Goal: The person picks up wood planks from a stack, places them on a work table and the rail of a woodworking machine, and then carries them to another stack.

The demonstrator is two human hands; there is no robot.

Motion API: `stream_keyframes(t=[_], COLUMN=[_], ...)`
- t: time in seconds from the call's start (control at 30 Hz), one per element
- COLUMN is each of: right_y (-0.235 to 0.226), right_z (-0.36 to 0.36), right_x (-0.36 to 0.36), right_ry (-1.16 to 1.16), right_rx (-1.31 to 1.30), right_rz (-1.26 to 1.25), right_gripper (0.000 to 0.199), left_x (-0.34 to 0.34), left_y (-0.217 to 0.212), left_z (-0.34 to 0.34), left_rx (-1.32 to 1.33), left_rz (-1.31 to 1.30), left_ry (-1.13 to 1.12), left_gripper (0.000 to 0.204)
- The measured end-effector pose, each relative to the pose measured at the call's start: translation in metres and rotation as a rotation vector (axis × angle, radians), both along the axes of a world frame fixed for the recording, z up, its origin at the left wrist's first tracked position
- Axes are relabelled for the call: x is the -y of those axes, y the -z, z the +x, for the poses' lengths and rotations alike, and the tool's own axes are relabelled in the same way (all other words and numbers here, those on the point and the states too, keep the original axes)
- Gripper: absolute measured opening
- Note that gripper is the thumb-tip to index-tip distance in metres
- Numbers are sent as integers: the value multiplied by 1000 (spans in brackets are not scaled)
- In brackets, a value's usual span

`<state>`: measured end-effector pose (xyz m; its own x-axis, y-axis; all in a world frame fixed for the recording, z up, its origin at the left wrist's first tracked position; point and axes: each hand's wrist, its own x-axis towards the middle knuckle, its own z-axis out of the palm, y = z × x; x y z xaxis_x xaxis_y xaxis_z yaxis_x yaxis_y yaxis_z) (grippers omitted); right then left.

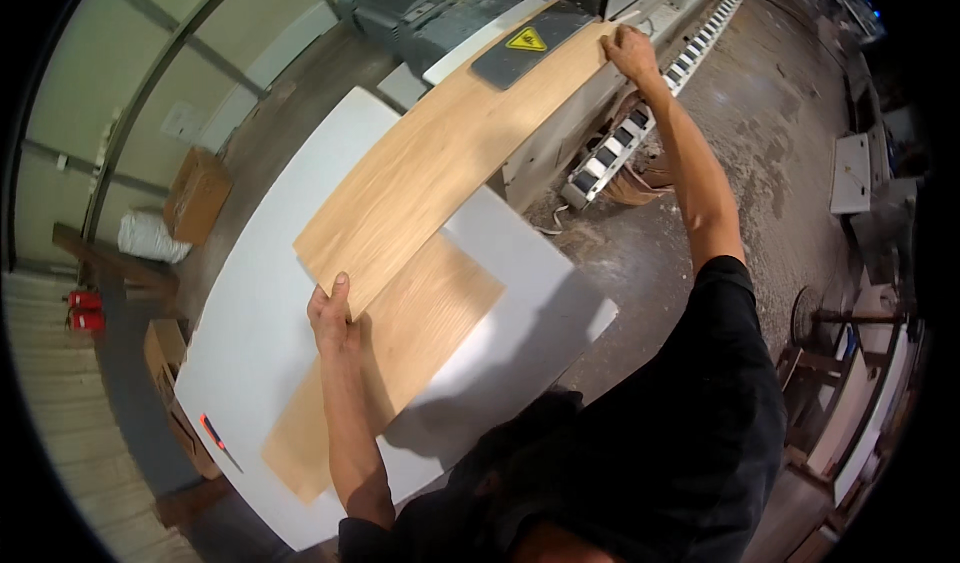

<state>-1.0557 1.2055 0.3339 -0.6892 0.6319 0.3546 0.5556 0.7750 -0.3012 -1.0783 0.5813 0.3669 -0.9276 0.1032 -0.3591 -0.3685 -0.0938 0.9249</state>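
Note:
A long wood-grain plank (440, 153) stretches between my two hands, slanting from near left to far right above a white table. My left hand (333, 315) grips its near end, thumb on top. At the far right corner, my right hand (632, 55) pinches the plank's edge with bent fingers. Beneath it, a second wood-grain plank (430, 313) lies flat on the white tabletop (270, 293), partly covered by the held plank and my left forearm. A utility knife (217, 435) with a red-orange handle rests near the table's left edge.
Beyond the table stands a machine with a grey motor (410, 18) and a dark cover with a yellow warning sign (527, 40). A roller chain track (620, 143) runs away to the far right. Cardboard box (197, 196), white sack (152, 236) and red fire extinguishers (86, 310) sit left.

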Motion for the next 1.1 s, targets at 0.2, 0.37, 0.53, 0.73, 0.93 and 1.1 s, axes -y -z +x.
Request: stream_keyframes(t=[0.2,0.37,0.53,0.73,0.93,1.1], right_y=[-20,-44,-55,-19,11,-2], right_z=[6,42,81,78,82,185], right_x=[61,185,301,352,379,403], right_ry=[-224,-319,-383,-561,-568,-524], right_rx=[24,130,404,323,248,278], right_rz=[-139,63,-90,-325,-591,-502], right_gripper=[40,42,45,53,60,64], left_x=[99,200,315,441,397,428], left_y=[9,-9,-23,53,24,24], left_z=[15,74,141,159,151,159], left_rx=[47,-106,-42,-214,-118,-61], left_rz=[-77,-300,-719,-1032,-550,-574], left_ry=[-79,-143,-168,-333,-239,-209], left_gripper=[31,35,50,88,66,63])
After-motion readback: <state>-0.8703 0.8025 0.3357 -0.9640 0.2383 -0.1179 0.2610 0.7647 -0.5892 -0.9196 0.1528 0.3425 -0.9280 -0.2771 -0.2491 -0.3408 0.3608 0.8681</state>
